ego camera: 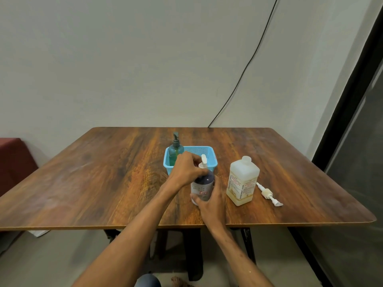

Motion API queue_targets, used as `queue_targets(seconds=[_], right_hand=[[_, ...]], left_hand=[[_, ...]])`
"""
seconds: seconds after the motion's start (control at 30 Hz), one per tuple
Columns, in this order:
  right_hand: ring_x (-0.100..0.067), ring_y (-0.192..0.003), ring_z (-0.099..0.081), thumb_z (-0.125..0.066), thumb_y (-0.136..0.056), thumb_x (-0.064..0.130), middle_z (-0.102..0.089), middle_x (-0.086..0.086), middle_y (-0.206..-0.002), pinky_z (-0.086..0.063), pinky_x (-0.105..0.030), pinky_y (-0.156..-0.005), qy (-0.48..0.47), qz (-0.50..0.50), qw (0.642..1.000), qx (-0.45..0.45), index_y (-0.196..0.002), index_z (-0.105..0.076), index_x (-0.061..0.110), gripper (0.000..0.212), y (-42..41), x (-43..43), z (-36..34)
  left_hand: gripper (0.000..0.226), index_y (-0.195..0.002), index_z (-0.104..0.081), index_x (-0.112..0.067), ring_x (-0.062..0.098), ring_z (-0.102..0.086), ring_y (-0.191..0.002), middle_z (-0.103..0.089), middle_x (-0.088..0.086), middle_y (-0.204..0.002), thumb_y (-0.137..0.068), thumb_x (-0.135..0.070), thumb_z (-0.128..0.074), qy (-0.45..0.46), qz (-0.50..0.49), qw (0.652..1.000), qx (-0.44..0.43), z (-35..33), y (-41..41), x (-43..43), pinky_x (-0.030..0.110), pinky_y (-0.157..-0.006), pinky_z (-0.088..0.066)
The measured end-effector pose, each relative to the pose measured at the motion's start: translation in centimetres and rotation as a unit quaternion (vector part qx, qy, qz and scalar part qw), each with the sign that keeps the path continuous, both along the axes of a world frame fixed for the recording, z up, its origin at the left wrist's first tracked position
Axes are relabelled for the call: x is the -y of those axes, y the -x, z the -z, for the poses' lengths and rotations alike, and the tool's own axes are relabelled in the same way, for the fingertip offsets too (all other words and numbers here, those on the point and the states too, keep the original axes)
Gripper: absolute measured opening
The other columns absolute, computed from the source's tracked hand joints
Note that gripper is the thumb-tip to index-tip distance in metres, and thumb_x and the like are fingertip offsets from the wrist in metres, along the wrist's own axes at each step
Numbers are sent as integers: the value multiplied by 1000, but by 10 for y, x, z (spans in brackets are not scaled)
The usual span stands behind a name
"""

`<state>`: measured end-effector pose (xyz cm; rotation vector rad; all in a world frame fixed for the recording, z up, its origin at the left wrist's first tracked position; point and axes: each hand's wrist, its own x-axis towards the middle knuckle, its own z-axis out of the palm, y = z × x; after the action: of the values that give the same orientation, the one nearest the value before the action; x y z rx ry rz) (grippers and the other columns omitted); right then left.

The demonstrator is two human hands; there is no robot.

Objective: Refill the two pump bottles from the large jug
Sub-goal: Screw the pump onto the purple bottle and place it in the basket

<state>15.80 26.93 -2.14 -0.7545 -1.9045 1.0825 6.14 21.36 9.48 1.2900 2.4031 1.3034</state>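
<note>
The jug (242, 181) stands just right of the right hand (213, 201), ready to pour. The basket (211, 158) behind the left hand (184, 168) keeps the teal bottle (175, 151). Right fingers wrap the dark bottle (204, 183), steadying it, while left fingers clamp its pump collar, likely unscrewing.

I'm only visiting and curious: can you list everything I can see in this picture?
table: one, brown wood, middle of view
basket: one, light blue, on the table
teal pump bottle: one, teal, in the basket's far left corner
purple pump bottle: one, dark purple with white pump, in front of the basket
jug: one, translucent white, right of the purple bottle
loose pump: one, white, lying right of the jug
cable: one, black, on the wall
left hand: grips the purple bottle's neck
right hand: holds its body
</note>
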Motion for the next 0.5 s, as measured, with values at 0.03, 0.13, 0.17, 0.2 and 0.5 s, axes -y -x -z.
queue_targets(seconds=[0.03,0.13,0.17,0.2,0.5], right_hand=[[-12,-124,-51,-87,-72,27,-51,6,-136,-51,-35,-99,2,0,1000,0,-143,-38,24,86,0,0,-1],[-13,-126,-50,-86,-73,27,-50,4,-138,-51,-36,-101,0,-1,1000,2,-144,-37,23,87,0,0,-1],[-13,-127,-49,-86,-73,28,-50,4,-139,-50,-36,-101,-2,0,1000,5,-145,-36,22,87,0,0,0],[-13,-128,-49,-86,-73,28,-49,4,-139,-50,-37,-102,-4,0,1000,6,-145,-36,23,88,1,0,0],[-4,-114,-47,-87,-72,27,-52,8,-131,-45,-24,-92,-11,7,1000,0,-141,-40,23,84,0,1,-3]], left_hand=[[11,-82,-73,-11,11,-68,-72,-73,-1,-82,-75,-18,-80,-4,1,1000,-1,1,0,0,15,-53,-47],[8,-81,-71,-15,8,-65,-67,-71,-3,-77,-77,-14,-77,-8,11,1000,1,0,0,-1,12,-51,-45],[8,-83,-70,-15,8,-65,-69,-71,-3,-79,-77,-13,-76,-4,14,1000,6,1,1,-2,14,-54,-49],[9,-86,-71,-14,9,-67,-72,-72,-2,-81,-78,-13,-75,2,19,1000,11,1,2,-3,19,-59,-55],[59,-116,-62,-16,11,-67,-93,-69,-4,-104,-65,-26,-90,-173,-17,975,141,31,-3,-1,26,-78,-59]])
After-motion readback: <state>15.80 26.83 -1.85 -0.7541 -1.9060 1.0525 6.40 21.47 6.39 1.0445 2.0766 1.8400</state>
